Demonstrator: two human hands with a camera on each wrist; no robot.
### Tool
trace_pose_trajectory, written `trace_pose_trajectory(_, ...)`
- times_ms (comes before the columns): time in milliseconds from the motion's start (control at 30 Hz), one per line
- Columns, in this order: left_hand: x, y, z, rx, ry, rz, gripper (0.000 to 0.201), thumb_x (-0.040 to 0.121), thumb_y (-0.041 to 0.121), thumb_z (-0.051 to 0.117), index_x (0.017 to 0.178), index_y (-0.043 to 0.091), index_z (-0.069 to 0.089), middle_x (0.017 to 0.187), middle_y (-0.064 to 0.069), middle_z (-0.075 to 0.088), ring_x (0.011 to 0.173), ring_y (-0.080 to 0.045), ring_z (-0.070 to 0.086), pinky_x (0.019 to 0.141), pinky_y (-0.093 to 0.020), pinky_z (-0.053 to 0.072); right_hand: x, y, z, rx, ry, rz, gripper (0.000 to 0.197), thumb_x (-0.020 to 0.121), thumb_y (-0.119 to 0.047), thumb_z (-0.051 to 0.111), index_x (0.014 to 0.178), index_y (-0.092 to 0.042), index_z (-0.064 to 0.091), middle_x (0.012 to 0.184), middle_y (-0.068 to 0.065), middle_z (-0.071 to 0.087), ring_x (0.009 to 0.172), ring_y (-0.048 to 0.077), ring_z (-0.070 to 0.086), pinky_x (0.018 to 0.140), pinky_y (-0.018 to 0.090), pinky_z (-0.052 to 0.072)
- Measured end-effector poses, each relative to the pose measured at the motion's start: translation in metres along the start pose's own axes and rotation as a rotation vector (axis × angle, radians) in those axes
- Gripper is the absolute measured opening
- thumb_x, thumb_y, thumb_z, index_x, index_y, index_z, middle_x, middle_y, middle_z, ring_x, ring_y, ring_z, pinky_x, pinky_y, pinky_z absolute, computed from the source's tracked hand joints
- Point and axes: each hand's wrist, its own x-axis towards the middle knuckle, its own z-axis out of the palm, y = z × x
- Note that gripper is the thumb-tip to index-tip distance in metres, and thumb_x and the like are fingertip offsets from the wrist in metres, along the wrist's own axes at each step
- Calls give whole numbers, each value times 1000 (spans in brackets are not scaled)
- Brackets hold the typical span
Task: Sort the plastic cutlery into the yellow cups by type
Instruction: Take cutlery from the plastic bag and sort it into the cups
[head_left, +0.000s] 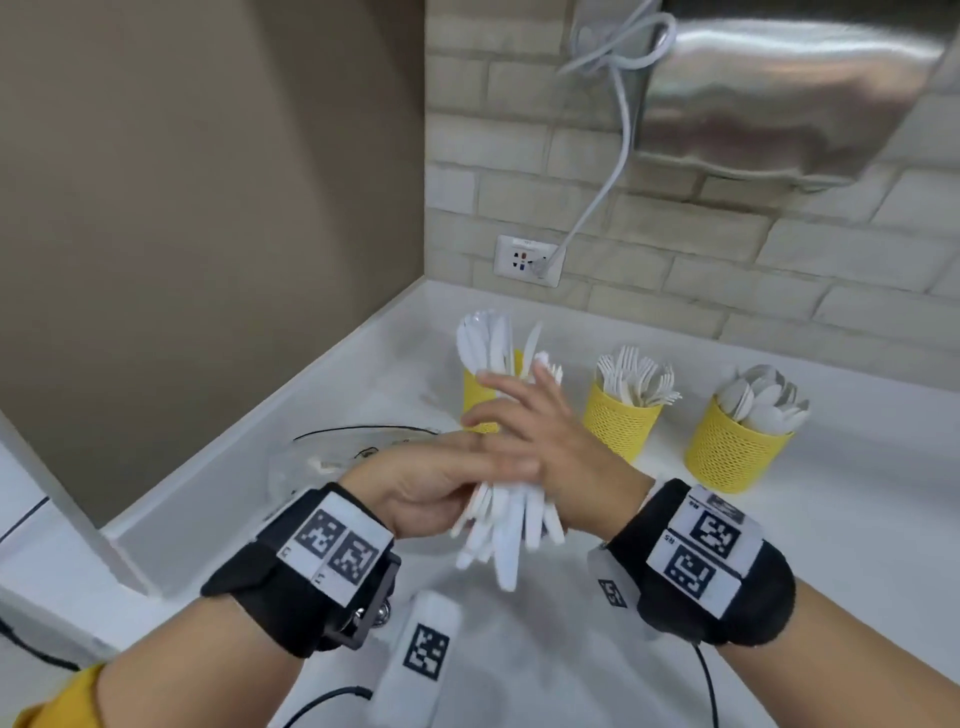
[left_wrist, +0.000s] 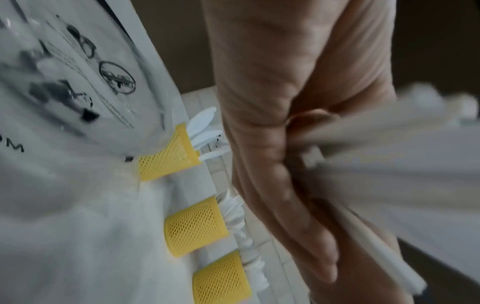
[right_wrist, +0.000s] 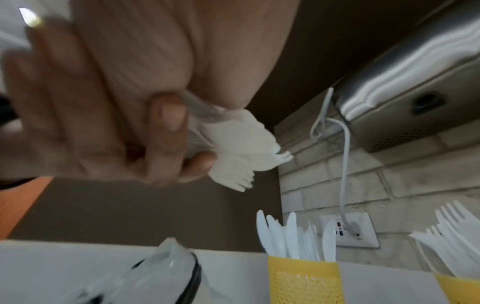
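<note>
Both hands meet over the white counter (head_left: 831, 545) and hold one bundle of white plastic cutlery (head_left: 511, 530). My left hand (head_left: 431, 483) grips the handles, its fingers (left_wrist: 272, 164) curled round them. My right hand (head_left: 540, 436) wraps the upper part, and fork heads (right_wrist: 241, 144) stick out past it. Behind stand three yellow mesh cups: one with knives (head_left: 478, 395), one with forks (head_left: 618, 426), one with spoons (head_left: 727, 457). The bundle's mix of types is partly hidden by the hands.
A crumpled clear plastic bag (head_left: 332, 457) lies left of the hands. A wall outlet (head_left: 527, 260) with a white cord and a steel appliance (head_left: 789, 88) are on the brick wall behind. A brown wall (head_left: 208, 208) closes the left side.
</note>
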Motion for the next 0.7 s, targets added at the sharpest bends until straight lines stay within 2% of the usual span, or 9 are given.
trace_pose_trajectory(67, 5, -4, 4, -13, -34, -25, 25, 72, 6, 71, 96, 3, 64, 80, -18, 72, 77, -30, 71, 77, -40, 57, -5, -3, 1, -34, -84, 9, 20, 81, -18, 49, 101, -20, 49, 113, -1, 59, 133, 21, 27, 114, 40, -3)
trace_pose_trajectory(133, 10, -9, 4, -5, -52, -17, 27, 72, -5, 68, 98, 2, 63, 78, -17, 72, 75, -29, 71, 71, -37, 58, -8, -5, -2, -34, -170, 49, 24, 79, -15, 52, 103, -18, 47, 117, 3, 61, 135, 19, 23, 114, 40, -3)
trace_pose_trajectory(200, 15, -14, 3, -7, -39, -12, 38, 70, -8, 63, 105, 5, 59, 78, -13, 72, 74, -25, 71, 68, -37, 58, -8, -7, -11, 50, -255, 113, 42, 78, -13, 50, 118, -19, 36, 130, 7, 53, 140, 14, 12, 115, 36, -9)
trace_pose_trajectory(267, 21, -18, 5, -22, -48, -35, 36, 68, -6, 61, 101, 7, 64, 75, -12, 72, 72, -23, 71, 77, -42, 56, -6, -8, -21, 118, -375, 175, 73, 76, -13, 47, 139, -25, 13, 144, 7, 37, 143, 9, -6, 115, 32, -18)
trace_pose_trajectory(333, 27, -20, 6, -53, -73, -53, 30, 64, -2, 64, 91, 6, 70, 74, -13, 71, 73, -23, 69, 88, -44, 50, -4, -8, -26, 92, -466, 200, 96, 77, -17, 61, 141, -32, -9, 149, 6, 29, 142, 7, -14, 114, 33, -21)
trace_pose_trajectory(367, 30, -20, 7, -71, -67, -52, 29, 62, 0, 65, 90, 6, 71, 75, -14, 70, 75, -23, 68, 87, -43, 50, -3, -7, -27, 78, -491, 203, 103, 76, -23, 67, 141, -34, -13, 148, 5, 29, 143, 8, -13, 114, 34, -22)
trace_pose_trajectory(533, 36, -18, 11, -179, -4, -39, 29, 66, -6, 50, 89, 7, 63, 68, -11, 70, 66, -20, 70, 60, -29, 57, -8, -3, -30, 78, -551, 214, 103, 75, -20, 70, 148, -19, -3, 149, 6, 31, 146, 17, 6, 112, 31, -21)
trace_pose_trajectory(633, 41, -19, 11, -258, 70, 71, 24, 67, -1, 53, 84, 11, 63, 61, -9, 65, 58, -19, 67, 54, -27, 55, -8, -5, -34, 140, -591, 237, 105, 71, -12, 68, 148, -20, -4, 155, 3, 19, 145, 10, -5, 110, 25, -23)
trace_pose_trajectory(700, 44, -19, 9, -255, 124, 135, 20, 70, 1, 57, 82, 13, 67, 64, -10, 63, 61, -20, 66, 56, -29, 54, -7, -3, -38, 255, -598, 252, 104, 67, -4, 65, 148, -22, 2, 156, -1, 16, 143, 3, -10, 109, 18, -24)
